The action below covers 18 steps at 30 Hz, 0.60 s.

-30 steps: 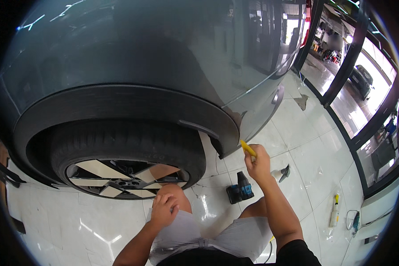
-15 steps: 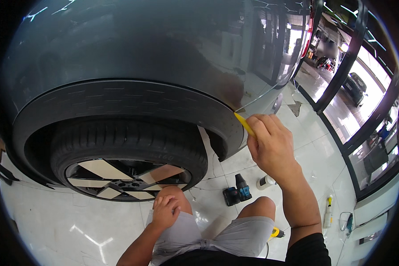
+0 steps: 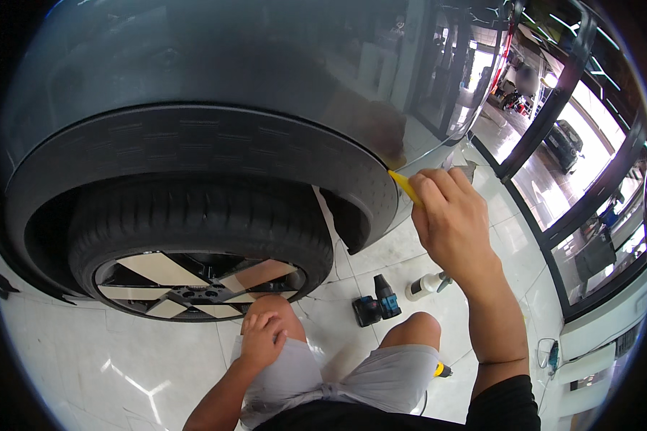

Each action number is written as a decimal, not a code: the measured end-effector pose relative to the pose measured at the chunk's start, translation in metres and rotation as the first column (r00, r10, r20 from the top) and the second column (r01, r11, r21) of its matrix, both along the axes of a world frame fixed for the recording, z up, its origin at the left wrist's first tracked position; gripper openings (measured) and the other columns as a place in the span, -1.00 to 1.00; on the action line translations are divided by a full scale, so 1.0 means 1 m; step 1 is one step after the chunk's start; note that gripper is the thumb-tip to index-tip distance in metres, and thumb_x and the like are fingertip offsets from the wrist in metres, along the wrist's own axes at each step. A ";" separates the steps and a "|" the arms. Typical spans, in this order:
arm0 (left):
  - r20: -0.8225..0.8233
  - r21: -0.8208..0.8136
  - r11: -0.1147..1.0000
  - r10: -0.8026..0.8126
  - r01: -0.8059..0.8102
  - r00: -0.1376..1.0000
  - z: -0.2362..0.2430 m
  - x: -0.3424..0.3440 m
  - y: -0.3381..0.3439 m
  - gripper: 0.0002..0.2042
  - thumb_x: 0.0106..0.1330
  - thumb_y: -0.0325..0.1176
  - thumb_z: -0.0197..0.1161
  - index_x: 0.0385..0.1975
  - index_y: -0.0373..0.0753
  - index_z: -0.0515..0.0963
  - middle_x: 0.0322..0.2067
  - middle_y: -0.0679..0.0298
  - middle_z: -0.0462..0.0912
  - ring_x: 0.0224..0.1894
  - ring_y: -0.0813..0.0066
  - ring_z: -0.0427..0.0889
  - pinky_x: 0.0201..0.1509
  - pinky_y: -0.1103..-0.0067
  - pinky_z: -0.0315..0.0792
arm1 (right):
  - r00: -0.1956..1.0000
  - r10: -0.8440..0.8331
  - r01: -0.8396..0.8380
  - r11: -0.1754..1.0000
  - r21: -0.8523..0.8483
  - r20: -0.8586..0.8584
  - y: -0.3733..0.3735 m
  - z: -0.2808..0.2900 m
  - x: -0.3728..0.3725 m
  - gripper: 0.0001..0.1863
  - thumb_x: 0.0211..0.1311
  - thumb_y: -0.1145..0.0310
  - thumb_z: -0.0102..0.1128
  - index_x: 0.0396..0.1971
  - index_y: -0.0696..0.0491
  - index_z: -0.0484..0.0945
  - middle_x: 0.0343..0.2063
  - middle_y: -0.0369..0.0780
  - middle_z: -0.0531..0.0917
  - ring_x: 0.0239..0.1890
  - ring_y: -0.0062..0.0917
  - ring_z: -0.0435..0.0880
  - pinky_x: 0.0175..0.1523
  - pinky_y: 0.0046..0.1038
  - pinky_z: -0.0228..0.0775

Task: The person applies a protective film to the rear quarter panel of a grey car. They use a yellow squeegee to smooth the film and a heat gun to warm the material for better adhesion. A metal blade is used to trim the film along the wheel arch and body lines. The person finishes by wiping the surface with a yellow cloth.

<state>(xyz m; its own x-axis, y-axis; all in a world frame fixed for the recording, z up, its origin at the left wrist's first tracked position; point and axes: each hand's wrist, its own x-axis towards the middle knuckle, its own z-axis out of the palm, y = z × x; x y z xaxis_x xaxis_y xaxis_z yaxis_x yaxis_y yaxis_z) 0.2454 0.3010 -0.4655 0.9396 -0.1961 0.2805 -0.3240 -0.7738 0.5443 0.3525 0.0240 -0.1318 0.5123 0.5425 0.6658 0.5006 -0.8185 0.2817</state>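
My right hand [image 3: 456, 223] pinches a thin yellow scraper [image 3: 404, 185], most of it hidden by the fingers. Its pointed tip meets the upper edge of the black wheel-arch trim [image 3: 230, 140], where the trim borders the glossy grey car body panel [image 3: 194, 57]. Below the arch is a black tyre [image 3: 194, 205] on a wheel with pale spoke inserts [image 3: 154, 268]. My left hand [image 3: 263, 339] holds nothing and rests on my knee with its fingers apart.
On the tiled floor [image 3: 79, 352] near my right knee stand a blue and black cordless tool [image 3: 385, 296] and a white bottle [image 3: 424, 286]. A yellow and black tool [image 3: 443, 370] lies partly behind my leg. Dark-framed glass doors [image 3: 546, 144] line the right side.
My view has shifted slightly, so the car sits a little higher and further left. The scraper's tip stays at about the same spot on the trim edge. My left hand keeps its place.
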 end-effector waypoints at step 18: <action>-0.020 0.002 1.000 0.007 -0.007 1.000 0.005 0.001 -0.002 -0.73 0.18 -0.25 0.28 -0.15 -0.20 0.61 0.00 0.25 0.50 0.03 0.16 0.42 0.15 0.26 0.24 | 0.994 0.037 -0.013 0.974 -0.226 0.100 -0.010 0.014 0.006 -0.72 -0.13 0.52 0.25 -0.32 0.01 0.52 -0.34 -0.30 0.57 -0.32 -0.43 0.48 -0.27 -0.42 0.38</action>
